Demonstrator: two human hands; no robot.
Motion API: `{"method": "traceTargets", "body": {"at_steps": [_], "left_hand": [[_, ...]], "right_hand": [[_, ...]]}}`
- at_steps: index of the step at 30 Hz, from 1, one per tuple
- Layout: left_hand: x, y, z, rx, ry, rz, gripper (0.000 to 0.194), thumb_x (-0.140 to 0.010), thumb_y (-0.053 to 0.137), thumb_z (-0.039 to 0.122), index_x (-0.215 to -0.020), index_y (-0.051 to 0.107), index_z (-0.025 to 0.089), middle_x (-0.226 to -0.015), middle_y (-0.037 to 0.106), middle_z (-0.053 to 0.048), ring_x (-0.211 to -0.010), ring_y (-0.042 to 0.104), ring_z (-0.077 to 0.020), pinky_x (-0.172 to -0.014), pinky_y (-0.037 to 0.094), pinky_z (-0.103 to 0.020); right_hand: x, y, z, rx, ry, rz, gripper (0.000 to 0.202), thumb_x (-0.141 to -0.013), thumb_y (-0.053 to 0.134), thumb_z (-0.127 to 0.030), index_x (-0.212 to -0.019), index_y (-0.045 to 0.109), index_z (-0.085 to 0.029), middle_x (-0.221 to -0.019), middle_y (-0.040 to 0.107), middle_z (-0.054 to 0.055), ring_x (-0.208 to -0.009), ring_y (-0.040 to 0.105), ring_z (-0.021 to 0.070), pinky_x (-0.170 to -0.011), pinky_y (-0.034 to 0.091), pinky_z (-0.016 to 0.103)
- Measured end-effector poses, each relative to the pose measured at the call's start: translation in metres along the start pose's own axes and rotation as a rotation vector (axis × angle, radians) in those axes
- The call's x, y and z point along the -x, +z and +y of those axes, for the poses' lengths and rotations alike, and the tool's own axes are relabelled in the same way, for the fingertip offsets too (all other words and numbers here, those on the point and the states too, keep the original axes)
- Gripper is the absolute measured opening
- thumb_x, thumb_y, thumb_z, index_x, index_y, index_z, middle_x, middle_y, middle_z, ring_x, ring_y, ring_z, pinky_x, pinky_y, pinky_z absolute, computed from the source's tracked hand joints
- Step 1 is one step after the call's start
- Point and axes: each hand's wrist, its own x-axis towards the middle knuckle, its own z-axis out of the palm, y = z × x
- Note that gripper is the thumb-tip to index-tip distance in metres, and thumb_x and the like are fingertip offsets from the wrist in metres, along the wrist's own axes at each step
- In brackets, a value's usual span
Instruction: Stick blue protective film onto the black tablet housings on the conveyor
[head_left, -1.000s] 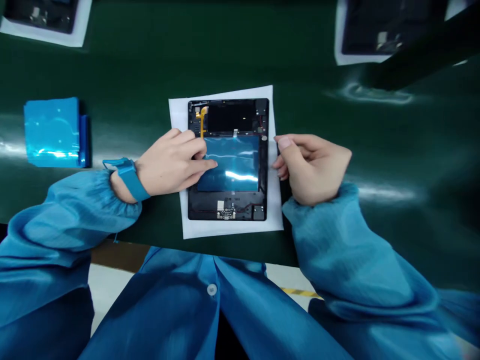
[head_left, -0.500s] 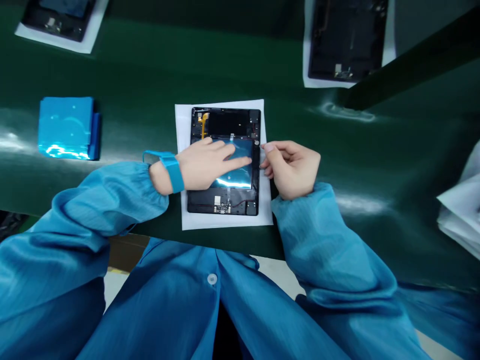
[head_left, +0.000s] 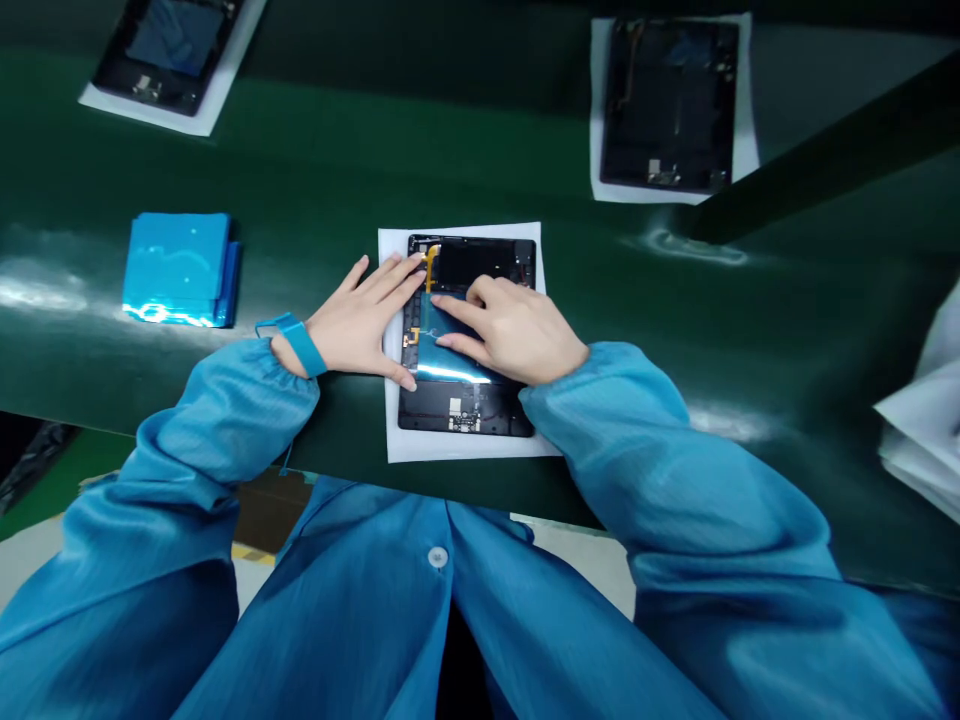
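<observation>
An opened black tablet housing [head_left: 420, 405] lies on a white sheet [head_left: 465, 450] in front of me. Its lower middle holds a shiny blue battery pack [head_left: 450, 368], and an orange flex cable [head_left: 432, 262] runs near its upper left. My left hand [head_left: 360, 318] rests at the tablet's left edge with its fingers spread and its thumb on the frame. My right hand [head_left: 517, 328] lies over the battery, index finger and thumb stretched out onto its left part. The right hand covers the battery's right side.
A stack of blue film-wrapped pieces [head_left: 177, 268] sits at the left. Two more opened tablets, one upper left [head_left: 161, 65] and one upper right [head_left: 667, 110], lie on white sheets. White papers [head_left: 926, 420] are at the right edge, near a dark slanted bar [head_left: 825, 150].
My left hand has drawn back from the battery to the tablet's left edge. My right hand has moved left from beside the tablet onto the battery, its fingers extended. The whole view has shifted slightly.
</observation>
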Motion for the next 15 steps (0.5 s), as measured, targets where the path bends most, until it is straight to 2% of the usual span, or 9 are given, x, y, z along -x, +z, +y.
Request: {"method": "traceTargets", "body": {"at_steps": [3,7,9,11,15], "left_hand": [[-0.001,0.002,-0.001,-0.003,0.005,0.001,0.145,-0.060,0.050,0.104,-0.165,0.017,0.009,-0.172,0.013,-0.024,-0.160,0.012,-0.0457,-0.129,0.001,-0.062],[-0.001,0.004,0.000,0.000,0.007,0.009,0.145,-0.060,0.049,0.104,-0.165,0.018,0.008,-0.172,0.013,-0.024,-0.160,0.012,-0.0455,-0.129,0.001,-0.061],[-0.001,0.005,0.001,0.006,0.013,0.015,0.145,-0.060,0.050,0.104,-0.165,0.018,0.009,-0.172,0.013,-0.023,-0.160,0.012,-0.0461,-0.129,0.001,-0.061],[-0.001,0.005,0.001,0.012,0.013,0.018,0.144,-0.061,0.050,0.104,-0.165,0.018,0.009,-0.172,0.013,-0.023,-0.159,0.012,-0.0466,-0.129,0.001,-0.061],[-0.001,0.005,0.001,0.024,0.009,0.024,0.142,-0.062,0.051,0.103,-0.165,0.019,0.010,-0.172,0.013,-0.023,-0.159,0.013,-0.0469,-0.129,0.001,-0.061]], "right_hand": [[0.001,-0.001,-0.005,0.044,-0.018,-0.004,0.065,-0.103,0.035,-0.062,-0.144,0.061,-0.018,-0.109,0.065,0.015,-0.085,0.054,0.0248,-0.073,0.037,0.036],[0.023,-0.001,-0.025,0.037,-0.170,0.001,0.070,-0.101,0.038,-0.066,-0.138,0.065,-0.013,-0.097,0.065,0.013,-0.083,0.053,0.0239,-0.073,0.036,0.036],[0.032,-0.001,-0.031,0.020,-0.217,0.006,0.067,-0.101,0.040,-0.065,-0.135,0.067,-0.014,-0.094,0.065,0.012,-0.081,0.053,0.0234,-0.072,0.036,0.036],[0.036,-0.001,-0.028,0.027,-0.173,0.023,0.065,-0.102,0.040,-0.064,-0.135,0.067,-0.016,-0.096,0.066,0.012,-0.081,0.054,0.0235,-0.072,0.037,0.036],[0.030,-0.002,-0.007,0.073,0.072,0.077,0.071,-0.102,0.037,-0.065,-0.139,0.064,-0.011,-0.100,0.067,0.015,-0.085,0.056,0.0254,-0.073,0.039,0.036]]}}
